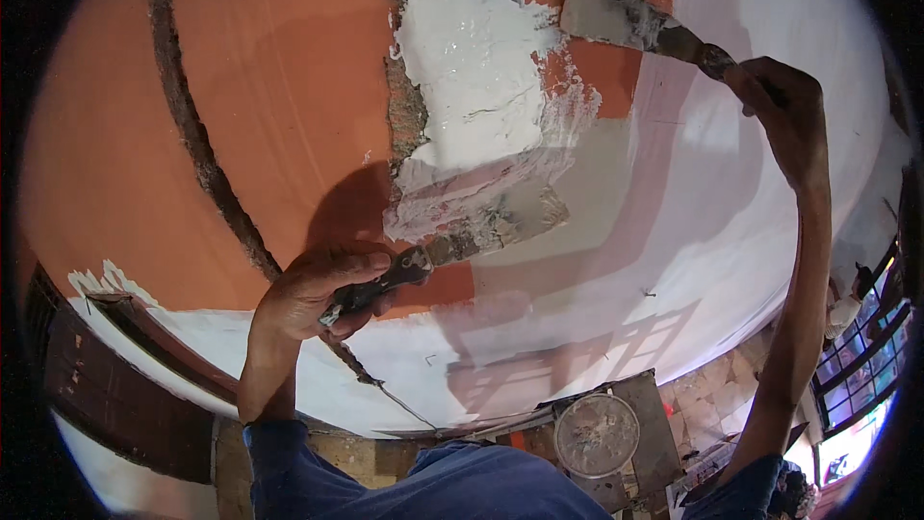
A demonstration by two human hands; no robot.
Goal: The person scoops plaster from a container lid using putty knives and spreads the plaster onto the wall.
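A thick patch of wet white filler (472, 63) covers part of an orange wall (289, 106). My left hand (313, 294) is closed around the dark handle of a putty knife (505, 217), whose smeared blade lies just below the patch. Higher up on the right, my right hand (784, 101) grips a second putty knife (621, 14). Its blade points left and sits at the upper right edge of the filler; whether it touches the wall I cannot tell. Rough bare masonry (404, 111) shows along the patch's left side.
A long dark channel (188, 120) is cut down the wall on the left, ending near a thin wire (409, 404). White paint (712, 231) covers the right and lower wall. Below stands a round filler-stained bucket (597, 433). A dark door (125, 395) is lower left, a barred window (866, 347) right.
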